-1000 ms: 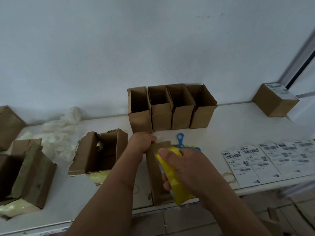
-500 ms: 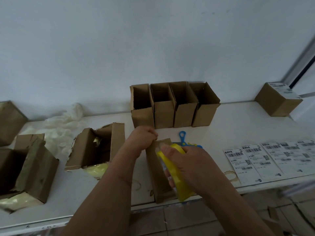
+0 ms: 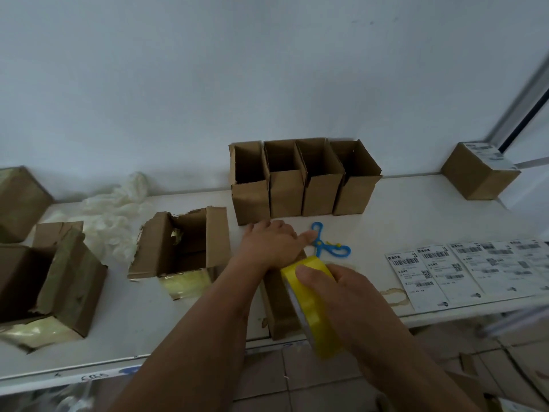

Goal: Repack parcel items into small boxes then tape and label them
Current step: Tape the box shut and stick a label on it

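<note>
1. A small closed cardboard box (image 3: 279, 304) lies at lower centre of the frame, near the front edge of the white table (image 3: 416, 209).
2. The left hand (image 3: 271, 243) lies flat on the far end of that box, fingers (image 3: 261, 226) straight and spread, thumb pointing right toward the blue scissors (image 3: 326, 245).
3. The right hand (image 3: 335, 295) grips a yellow tape roll (image 3: 312, 316), fingers curled over its top; the roll stands on edge against the box's right side.
4. Four open small boxes (image 3: 306, 185) stand upright in a touching row at centre, against the wall.
5. Left of centre, a torn open carton (image 3: 181, 245) lies on its side with yellowish tape hanging at its lower edge. Another torn carton (image 3: 56, 289) sits at the far left, with a further box (image 3: 20, 200) behind it.
6. Crumpled white plastic wrap (image 3: 116, 209) lies between those cartons, toward the wall.
7. A strip of shipping labels (image 3: 469, 272) lies at the right, printed with barcodes and QR codes; the writing is too small to read.
8. A closed box bearing a label (image 3: 478, 173) sits at the upper right; its print is unreadable.
</note>
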